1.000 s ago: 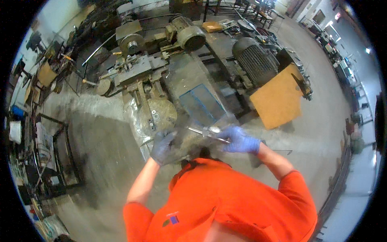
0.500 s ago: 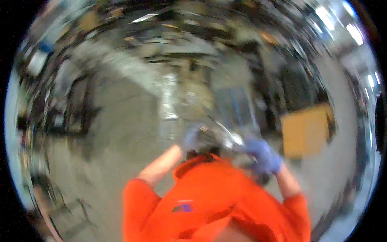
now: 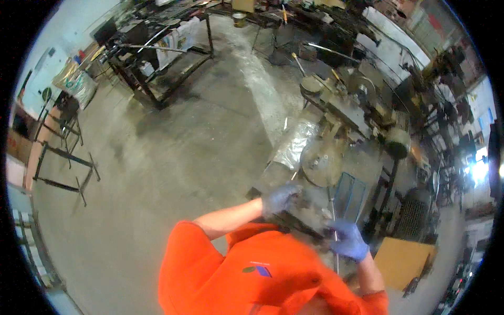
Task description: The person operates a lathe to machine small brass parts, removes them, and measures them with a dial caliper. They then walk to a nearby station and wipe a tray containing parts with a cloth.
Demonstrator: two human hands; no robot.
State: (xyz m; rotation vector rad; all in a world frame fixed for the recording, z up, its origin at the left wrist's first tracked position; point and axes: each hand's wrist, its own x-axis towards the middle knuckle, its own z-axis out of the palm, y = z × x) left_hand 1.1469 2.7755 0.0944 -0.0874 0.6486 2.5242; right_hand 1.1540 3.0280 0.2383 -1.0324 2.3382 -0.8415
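My left hand [image 3: 280, 200], in a blue-grey glove, is over the near end of a dusty metal machine [image 3: 321, 160]. Its fingers are curled, and blur hides what they hold, if anything. A short pale stick-like piece [image 3: 293, 176] shows just beyond the fingertips. To the right, my right hand [image 3: 348, 241], in a blue glove, closes round a thin metal rod [image 3: 331, 203]. The rod runs nearly straight away from me and also shows below the hand. Between the hands lies a dark, blurred part of the machine.
Shiny foil-like sheeting [image 3: 297, 144] lies left of the machine. Beside the right hand are a blue wire-frame rack [image 3: 348, 195] and a cardboard box [image 3: 403, 261]. A black metal table [image 3: 152, 86] stands far left, with a small dark metal frame [image 3: 65, 165] nearer on the floor.
The view has turned left, so the machine and sheeting now sit further right and slanted. The rod's far end has swung to point straight ahead. Both hands appear further right in the picture.
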